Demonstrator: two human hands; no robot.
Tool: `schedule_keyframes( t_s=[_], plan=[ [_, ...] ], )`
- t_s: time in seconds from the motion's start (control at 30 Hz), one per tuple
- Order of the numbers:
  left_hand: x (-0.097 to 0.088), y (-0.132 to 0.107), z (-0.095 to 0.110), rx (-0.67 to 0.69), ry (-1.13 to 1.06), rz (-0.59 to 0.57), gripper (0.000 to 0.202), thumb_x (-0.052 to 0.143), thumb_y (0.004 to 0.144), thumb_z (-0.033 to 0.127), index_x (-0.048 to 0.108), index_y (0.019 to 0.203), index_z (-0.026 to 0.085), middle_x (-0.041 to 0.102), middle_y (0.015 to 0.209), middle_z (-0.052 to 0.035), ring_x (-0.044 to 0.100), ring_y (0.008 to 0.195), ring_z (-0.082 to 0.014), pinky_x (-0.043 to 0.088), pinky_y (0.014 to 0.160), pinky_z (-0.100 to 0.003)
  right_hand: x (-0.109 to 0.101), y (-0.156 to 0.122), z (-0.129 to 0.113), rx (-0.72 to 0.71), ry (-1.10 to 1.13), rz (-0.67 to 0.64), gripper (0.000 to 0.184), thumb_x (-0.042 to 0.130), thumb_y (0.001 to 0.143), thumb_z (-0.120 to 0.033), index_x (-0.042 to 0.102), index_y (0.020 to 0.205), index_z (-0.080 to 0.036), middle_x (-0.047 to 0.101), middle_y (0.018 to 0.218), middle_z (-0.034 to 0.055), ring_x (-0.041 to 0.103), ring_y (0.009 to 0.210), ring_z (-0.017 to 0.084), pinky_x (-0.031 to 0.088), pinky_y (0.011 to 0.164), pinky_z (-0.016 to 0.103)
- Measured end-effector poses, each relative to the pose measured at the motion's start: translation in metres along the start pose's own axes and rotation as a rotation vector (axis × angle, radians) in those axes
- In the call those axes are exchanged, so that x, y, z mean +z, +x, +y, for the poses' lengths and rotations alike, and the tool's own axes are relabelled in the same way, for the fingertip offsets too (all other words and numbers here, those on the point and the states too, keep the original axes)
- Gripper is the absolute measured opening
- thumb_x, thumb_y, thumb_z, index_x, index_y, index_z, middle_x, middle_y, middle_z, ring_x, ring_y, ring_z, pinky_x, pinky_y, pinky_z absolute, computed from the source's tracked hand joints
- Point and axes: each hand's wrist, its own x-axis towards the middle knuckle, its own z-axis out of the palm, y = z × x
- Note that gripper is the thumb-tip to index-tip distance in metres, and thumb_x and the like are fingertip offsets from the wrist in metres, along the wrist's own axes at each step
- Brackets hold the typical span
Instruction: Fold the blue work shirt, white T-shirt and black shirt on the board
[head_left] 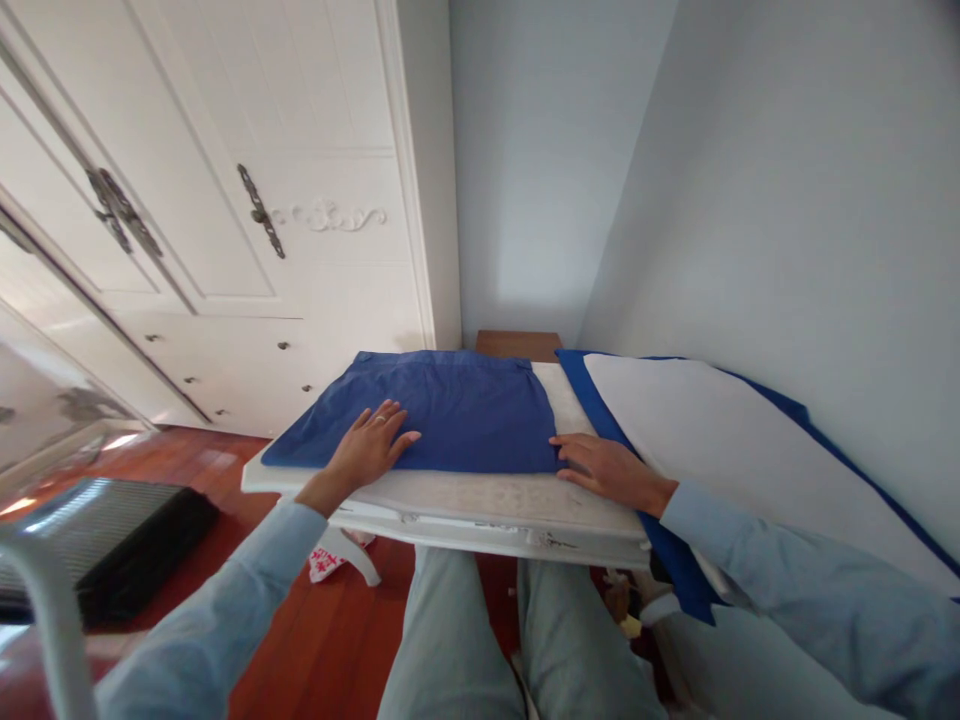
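Observation:
A blue cloth (450, 405) lies spread flat on a small white table (487, 505) in front of my knees. My left hand (371, 445) rests flat on the cloth near its front left, fingers stretched out, a ring on one finger. At the cloth's front right corner my right hand (604, 468) lies on the table, its fingers extended and touching the cloth's edge. Neither hand holds anything.
A white and blue board or mattress (712, 440) leans along the grey wall on the right. White wardrobe doors (225, 200) with metal handles stand to the left. A dark radiator-like object (112, 530) sits on the red wooden floor (315, 640).

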Motion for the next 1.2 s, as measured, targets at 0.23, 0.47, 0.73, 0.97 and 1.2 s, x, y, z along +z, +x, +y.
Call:
schedule_keyframes(
  t_s=[0.23, 0.47, 0.73, 0.97, 1.2],
  plan=[
    [0.029, 0.008, 0.005, -0.014, -0.1, -0.052, 0.064, 0.025, 0.102, 0.054, 0.044, 0.149, 0.015, 0.038, 0.157, -0.0125, 0.029, 0.148, -0.0261, 0.024, 0.121, -0.049, 0.005, -0.01, 0.013, -0.092, -0.082, 0.07, 0.026, 0.047, 0.101, -0.023, 0.072, 0.1, -0.018, 0.07, 0.124, 0.0114, 0.067, 0.112, 0.024, 0.056, 0.098, 0.042],
    [0.029, 0.003, -0.005, -0.001, -0.069, -0.083, 0.064, 0.025, 0.101, 0.055, 0.038, 0.153, 0.02, 0.033, 0.16, -0.0084, 0.028, 0.149, -0.0249, 0.023, 0.121, -0.048, -0.006, -0.012, 0.014, -0.185, -0.12, 0.088, 0.03, 0.046, 0.101, -0.022, 0.074, 0.093, -0.016, 0.073, 0.118, 0.0124, 0.069, 0.109, 0.023, 0.057, 0.097, 0.039],
    [0.035, 0.003, -0.004, 0.009, -0.037, -0.037, 0.063, 0.026, 0.101, 0.055, 0.04, 0.152, 0.02, 0.036, 0.158, -0.0087, 0.03, 0.148, -0.0245, 0.024, 0.12, -0.048, -0.011, -0.014, 0.01, -0.177, -0.161, 0.094, 0.026, 0.049, 0.1, -0.023, 0.074, 0.097, -0.017, 0.076, 0.101, 0.0114, 0.072, 0.092, 0.023, 0.058, 0.083, 0.038],
    [0.038, 0.003, -0.002, 0.005, -0.007, -0.017, 0.061, 0.027, 0.102, 0.053, 0.04, 0.152, 0.022, 0.037, 0.158, -0.0088, 0.03, 0.148, -0.0244, 0.025, 0.12, -0.047, -0.03, 0.031, -0.028, -0.084, -0.062, 0.319, 0.024, 0.05, 0.101, -0.029, 0.072, 0.099, -0.019, 0.075, 0.101, 0.0098, 0.07, 0.095, 0.023, 0.055, 0.087, 0.039],
    [0.032, 0.0, 0.005, 0.008, 0.02, -0.036, 0.061, 0.025, 0.103, 0.051, 0.038, 0.153, 0.019, 0.036, 0.159, -0.0116, 0.03, 0.148, -0.026, 0.026, 0.119, -0.049, 0.016, 0.142, -0.099, -0.048, 0.122, 0.205, 0.048, 0.053, 0.098, -0.043, 0.058, 0.133, -0.009, 0.059, 0.138, 0.0198, 0.054, 0.13, 0.028, 0.043, 0.111, 0.044]
  ],
)
